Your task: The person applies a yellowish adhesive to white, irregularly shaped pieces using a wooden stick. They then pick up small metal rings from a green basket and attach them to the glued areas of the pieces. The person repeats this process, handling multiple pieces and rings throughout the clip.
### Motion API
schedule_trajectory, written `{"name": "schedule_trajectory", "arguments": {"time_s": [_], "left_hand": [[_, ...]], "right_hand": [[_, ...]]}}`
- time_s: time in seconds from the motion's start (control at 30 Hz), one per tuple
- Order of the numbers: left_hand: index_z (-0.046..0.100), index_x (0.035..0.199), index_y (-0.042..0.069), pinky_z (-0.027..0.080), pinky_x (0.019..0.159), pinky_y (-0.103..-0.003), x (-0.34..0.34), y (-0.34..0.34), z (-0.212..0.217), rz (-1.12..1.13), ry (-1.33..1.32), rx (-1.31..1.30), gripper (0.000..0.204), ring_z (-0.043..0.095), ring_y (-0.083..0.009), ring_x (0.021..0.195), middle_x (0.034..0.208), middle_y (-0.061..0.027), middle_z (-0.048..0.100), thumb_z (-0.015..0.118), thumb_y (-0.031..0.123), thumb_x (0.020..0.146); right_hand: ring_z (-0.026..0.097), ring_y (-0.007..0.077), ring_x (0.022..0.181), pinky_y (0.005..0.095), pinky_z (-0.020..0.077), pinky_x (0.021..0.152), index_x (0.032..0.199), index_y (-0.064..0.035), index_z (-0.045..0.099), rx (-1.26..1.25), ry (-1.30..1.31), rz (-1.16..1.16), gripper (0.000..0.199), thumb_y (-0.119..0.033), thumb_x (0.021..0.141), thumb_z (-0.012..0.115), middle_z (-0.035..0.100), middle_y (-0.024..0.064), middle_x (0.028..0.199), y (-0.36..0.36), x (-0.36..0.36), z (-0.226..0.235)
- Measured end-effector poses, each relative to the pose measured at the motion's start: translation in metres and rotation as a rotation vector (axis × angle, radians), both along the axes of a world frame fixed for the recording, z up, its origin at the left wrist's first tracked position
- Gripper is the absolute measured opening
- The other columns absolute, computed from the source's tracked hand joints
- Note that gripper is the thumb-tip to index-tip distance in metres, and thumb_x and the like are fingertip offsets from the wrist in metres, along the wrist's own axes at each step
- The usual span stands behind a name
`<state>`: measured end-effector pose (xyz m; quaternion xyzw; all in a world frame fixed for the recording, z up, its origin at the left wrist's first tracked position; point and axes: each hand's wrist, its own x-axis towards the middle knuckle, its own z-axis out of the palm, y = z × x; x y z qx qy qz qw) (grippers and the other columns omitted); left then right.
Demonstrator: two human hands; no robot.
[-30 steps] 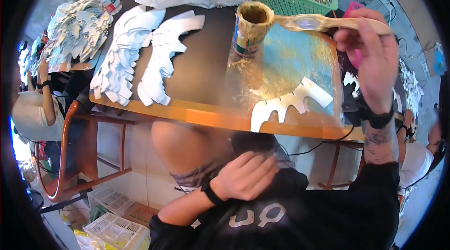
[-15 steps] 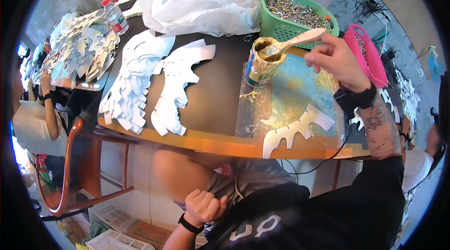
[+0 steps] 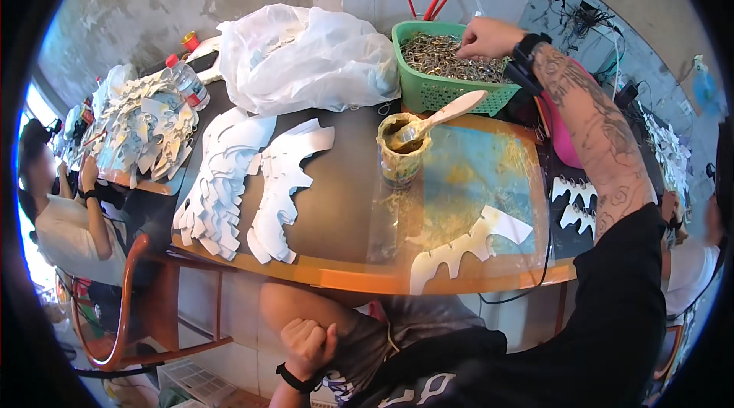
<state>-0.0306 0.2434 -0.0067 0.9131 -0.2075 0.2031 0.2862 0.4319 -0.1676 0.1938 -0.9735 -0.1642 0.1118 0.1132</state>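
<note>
My right hand [image 3: 491,39] reaches over the green basket [image 3: 436,89], its bent fingers at the small metal pieces [image 3: 436,55] heaped inside. Its fingertips are close together, and whatever they may grip is too small to make out. Curled into a loose fist, my left hand [image 3: 307,343] rests by my thigh, nothing visible in it. A wooden-handled brush [image 3: 456,107] lies across the mouth of a glue-smeared can [image 3: 401,167]. Nearer me, one white cut-out strip with a scalloped edge [image 3: 474,243] lies on the stained bluish board [image 3: 489,171].
Overlapping white cut-outs form two stacks, a thick one [image 3: 222,186] and a narrower one [image 3: 283,186]. A white plastic bag [image 3: 306,64] stands behind them. At left are a bottle [image 3: 186,83], a chair [image 3: 122,308] and another person [image 3: 73,232]. A pink basket [image 3: 562,133] is partly behind my arm.
My right hand has moved from beside the brush handle up and away to the green basket. My left hand stays closed by my thigh. The whole view has tilted upward.
</note>
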Motion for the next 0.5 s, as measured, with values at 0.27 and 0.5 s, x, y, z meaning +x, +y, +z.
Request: {"name": "schedule_trajectory", "arguments": {"time_s": [0.27,0.5], "left_hand": [[0.042,0.064,0.01,0.035,0.051,-0.042,0.006,-0.008,-0.004,0.078,-0.014,-0.092,0.041,0.047,-0.0292,0.051,0.058,-0.0078,0.044,0.074,0.002,0.087],[0.042,0.065,0.01,0.036,0.051,-0.042,0.004,-0.007,-0.011,0.102,-0.046,-0.076,0.04,0.047,-0.0289,0.05,0.058,-0.0074,0.044,0.074,0.002,0.086]], "right_hand": [[0.073,0.0324,0.083,0.0448,0.0559,0.075,0.085,-0.0022,0.075,-0.07,-0.243,0.145,0.015,-0.016,0.082,0.08,0.075,0.0172,0.083,0.0,0.026,-0.029],[0.072,0.029,0.073,0.0399,0.0553,0.068,0.083,-0.0004,0.071,0.017,-0.306,0.148,0.011,-0.01,0.082,0.077,0.073,0.0144,0.078,-0.008,0.027,-0.019]]}}
